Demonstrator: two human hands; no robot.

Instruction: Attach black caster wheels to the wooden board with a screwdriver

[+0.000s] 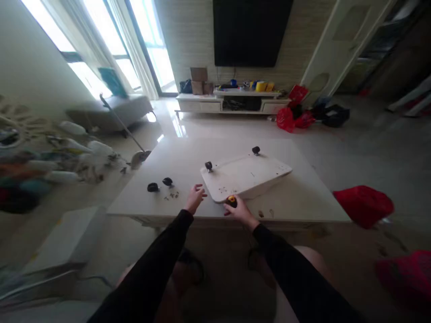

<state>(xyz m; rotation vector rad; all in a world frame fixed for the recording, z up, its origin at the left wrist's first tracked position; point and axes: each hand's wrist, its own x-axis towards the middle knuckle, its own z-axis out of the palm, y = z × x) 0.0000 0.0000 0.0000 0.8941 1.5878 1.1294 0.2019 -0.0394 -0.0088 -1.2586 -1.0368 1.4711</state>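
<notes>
A white board (244, 177) with rounded corners lies on the white table (182, 152). One black caster wheel (208, 166) stands at its left far corner and another caster wheel (256, 150) at its far edge. My right hand (240, 211) is closed around a black-and-yellow hand tool (231, 202) at the board's near left corner; its exact kind is unclear. Left of that corner, my left hand (195, 198) hovers with fingers apart and nothing visible in them. Two loose casters, one caster (152, 187) and a second caster (167, 181), lie farther left, near several small screws (172, 195).
Small items (261, 214) lie by the table's near edge, right of my right hand. A red stool-like object (363, 205) stands off the table's right side. Beyond the table are a low TV cabinet (202, 106) and red bags (286, 119). Clutter (90, 154) covers the floor at left.
</notes>
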